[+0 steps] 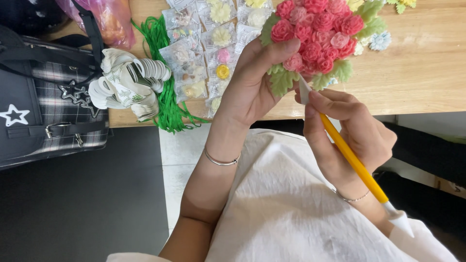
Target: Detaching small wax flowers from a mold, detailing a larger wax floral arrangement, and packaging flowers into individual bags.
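Above the left hand (252,82) grip sits the rose bouquet (318,36).

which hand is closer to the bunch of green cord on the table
Left. The left hand holds the pink flower cluster just right of the small packets beside the green cord. The right hand, gripping the yellow tool, sits farther right, off the table edge.

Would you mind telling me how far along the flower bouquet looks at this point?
Done: the bouquet already has a dense dome of pink and red roses ringed by green leaves. In hand: the left hand holds it while the right hand sets a yellow tool at its lower edge. Left: bagged flowers lie unused on the table.
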